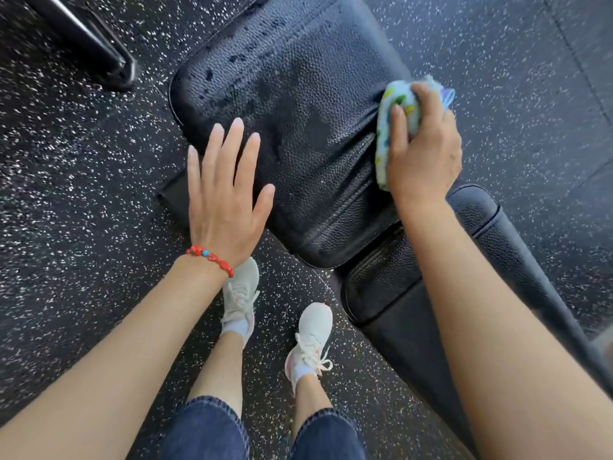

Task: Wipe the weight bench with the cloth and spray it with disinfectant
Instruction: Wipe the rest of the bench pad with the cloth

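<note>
The black padded weight bench (298, 104) runs from the top centre down to the lower right, its seat pad speckled with wet droplets and smears. My right hand (423, 151) is shut on a bunched light-blue cloth (393, 104) with coloured spots, pressed against the pad's right edge. My left hand (225, 200), a red bead bracelet at its wrist, is held flat with fingers spread over the pad's near left corner, holding nothing. No spray bottle is in view.
A second black pad (477, 227) of the bench continues to the lower right. A black metal frame leg (89, 44) lies on the speckled rubber floor (73, 194) at top left. My feet in white sneakers (311, 336) stand beside the bench.
</note>
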### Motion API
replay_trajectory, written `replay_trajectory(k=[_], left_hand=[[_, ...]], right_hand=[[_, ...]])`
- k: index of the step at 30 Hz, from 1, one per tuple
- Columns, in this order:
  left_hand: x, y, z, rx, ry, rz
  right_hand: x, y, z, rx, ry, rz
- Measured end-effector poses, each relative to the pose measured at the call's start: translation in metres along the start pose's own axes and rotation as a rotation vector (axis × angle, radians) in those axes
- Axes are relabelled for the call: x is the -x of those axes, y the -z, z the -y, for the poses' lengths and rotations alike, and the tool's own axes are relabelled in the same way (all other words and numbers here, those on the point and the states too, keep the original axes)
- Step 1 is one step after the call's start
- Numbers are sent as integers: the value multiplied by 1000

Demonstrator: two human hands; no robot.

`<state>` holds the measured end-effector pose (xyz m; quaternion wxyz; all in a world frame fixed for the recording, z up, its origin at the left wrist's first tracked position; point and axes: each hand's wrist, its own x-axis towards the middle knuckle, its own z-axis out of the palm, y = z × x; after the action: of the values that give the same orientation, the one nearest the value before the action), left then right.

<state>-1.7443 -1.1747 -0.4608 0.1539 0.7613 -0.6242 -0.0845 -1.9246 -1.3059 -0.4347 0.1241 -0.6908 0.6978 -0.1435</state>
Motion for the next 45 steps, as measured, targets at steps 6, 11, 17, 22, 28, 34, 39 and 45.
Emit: replay_trajectory(k=[6, 11, 17, 22, 28, 34, 39, 45], left_hand=[[-23, 7, 28, -30, 60, -14], [-28, 6, 36, -18, 39, 23], [-28, 8, 39, 15, 32, 45], [-29, 12, 42, 39, 20, 47], [-34, 18, 55, 60, 42, 26], [-47, 23, 85, 27, 22, 61], [-49, 22, 85, 69, 40, 84], [-48, 20, 83, 91, 58, 93]], right_hand=[[80, -21, 30, 14, 223, -27], [108, -29, 43, -37, 378, 21], [32, -33, 62, -8, 112, -65], [6, -36, 75, -45, -8, -49], [99, -53, 99, -50, 309, 9], [55, -53, 102, 0, 340, -23], [-30, -54, 121, -38, 16, -7], [33, -65, 135, -1, 236, -29]])
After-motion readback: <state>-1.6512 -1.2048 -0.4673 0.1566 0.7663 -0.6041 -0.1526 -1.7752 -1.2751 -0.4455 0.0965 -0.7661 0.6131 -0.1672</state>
